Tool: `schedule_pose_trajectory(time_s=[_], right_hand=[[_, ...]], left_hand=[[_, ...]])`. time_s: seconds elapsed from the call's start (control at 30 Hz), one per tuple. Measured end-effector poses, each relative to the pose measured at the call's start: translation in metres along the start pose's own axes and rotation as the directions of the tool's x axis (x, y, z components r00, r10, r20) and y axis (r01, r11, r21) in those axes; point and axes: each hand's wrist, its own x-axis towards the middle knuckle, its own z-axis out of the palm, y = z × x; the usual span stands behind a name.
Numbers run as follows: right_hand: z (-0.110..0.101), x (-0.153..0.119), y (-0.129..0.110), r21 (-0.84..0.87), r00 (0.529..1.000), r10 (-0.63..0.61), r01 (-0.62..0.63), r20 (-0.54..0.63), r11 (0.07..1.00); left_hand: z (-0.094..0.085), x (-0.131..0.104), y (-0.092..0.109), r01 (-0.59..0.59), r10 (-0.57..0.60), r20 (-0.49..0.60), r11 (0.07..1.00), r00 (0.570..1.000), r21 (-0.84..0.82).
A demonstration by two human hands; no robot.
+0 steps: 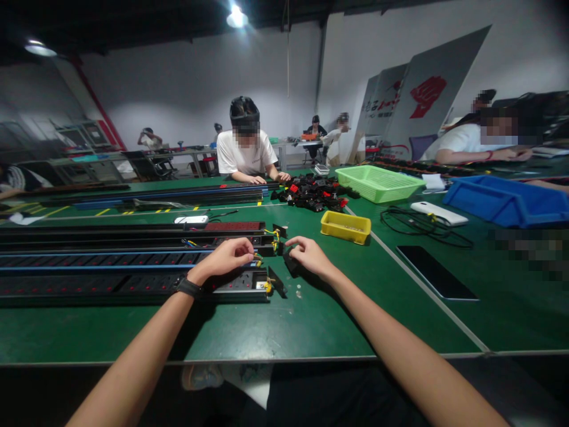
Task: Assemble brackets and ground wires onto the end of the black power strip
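My left hand (228,257), with a black band on its wrist, reaches over the long black socket strips. Its thumb and fingertips are pinched together at the end of the blue-edged strip (151,260), on a short yellow-green wire (258,261). My right hand (310,256) is just beyond the strip ends, its fingers bent around a black end cap (291,264), partly hidden by the hand. Nearer me, another socket strip (146,284) has yellow wires at its end and a loose black end cap (277,282) beside it.
A yellow bin (345,227) with small parts, a green basket (380,182) and a blue bin (507,200) stand to the right. A phone (438,273) and cabled white power bank (439,213) lie there. Behind a pile of black parts (311,193) works a person (246,151).
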Motion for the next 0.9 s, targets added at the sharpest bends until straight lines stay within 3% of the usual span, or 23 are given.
schedule_pose_trajectory(time_s=[0.47,0.9], right_hand=[[0.001,-0.002,-0.004,-0.075,1.0,0.015,-0.016,-0.011,0.997],[0.002,-0.002,-0.003,-0.064,1.0,0.016,-0.018,-0.027,0.998]], left_hand=[[-0.012,0.009,-0.006,0.071,-0.065,0.058,0.991,0.996,-0.111],[-0.008,0.012,-0.004,0.099,-0.099,0.001,0.994,0.995,-0.049]])
